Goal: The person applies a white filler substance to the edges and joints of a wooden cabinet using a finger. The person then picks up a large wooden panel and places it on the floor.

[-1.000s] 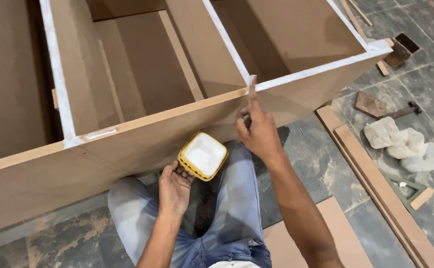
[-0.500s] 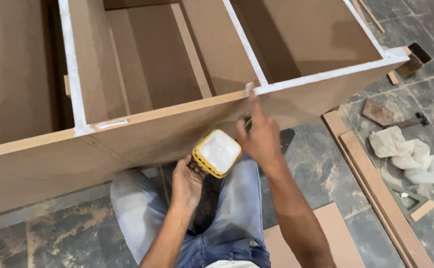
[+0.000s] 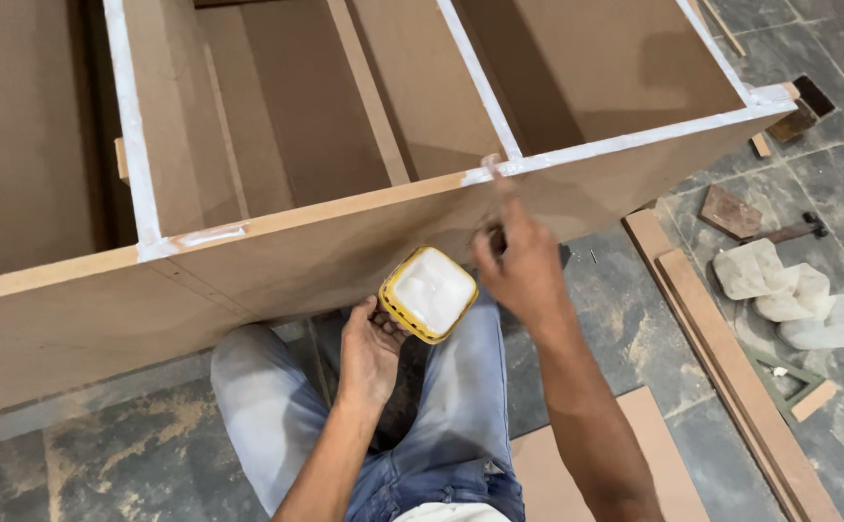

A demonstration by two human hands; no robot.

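Note:
My left hand [image 3: 369, 348] holds a small yellow tub of white glue [image 3: 429, 293] up from below, just under the front edge of a large brown board cabinet [image 3: 344, 242]. My right hand [image 3: 518, 261] is raised beside the tub, one finger stretched up onto the cabinet's top edge [image 3: 494, 169] where a white glue line begins. White glue coats the edges [image 3: 625, 140] to the right and the upright dividers [image 3: 475, 82]. The edge to the left of my finger is bare brown board. I sit on the floor in blue jeans [image 3: 441, 425].
Long wooden strips [image 3: 731, 348] lie on the dark stone floor at right, with crumpled white cloths [image 3: 789, 295], a hammer [image 3: 779, 232] and a small wooden block [image 3: 729, 211]. A flat board piece [image 3: 557, 464] rests beside my right leg.
My left hand has brought the glue tub up and to the right, close to my right hand. The right finger stays at the cabinet edge junction; the view has shifted slightly.

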